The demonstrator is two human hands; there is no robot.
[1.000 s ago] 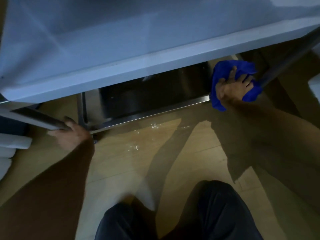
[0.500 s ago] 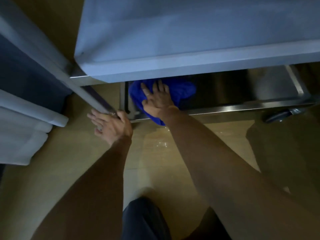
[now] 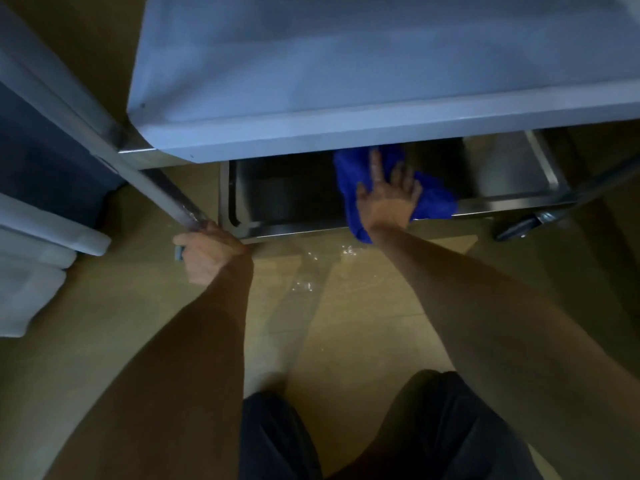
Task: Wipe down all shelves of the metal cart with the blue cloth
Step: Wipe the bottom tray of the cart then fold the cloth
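We reach the bottom shelf [image 3: 287,199] only through the low gap under the upper shelf [image 3: 346,81], whose overhang hides its back. Left of the blue cloth [image 3: 433,199] the shelf lies bare; the cart's upright post [image 3: 162,188] blocks its left corner.

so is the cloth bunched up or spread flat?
Bunched: the blue cloth lies crumpled under the flat right hand, draping over the shelf edge.

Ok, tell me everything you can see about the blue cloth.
The blue cloth is a bright blue, soft-looking fabric, crumpled rather than folded. It lies on the bottom shelf of the metal cart, near the front rim, with one corner hanging over that rim toward the floor. The right hand presses flat on it, fingers spread. Its far edge is hidden under the shelf above.
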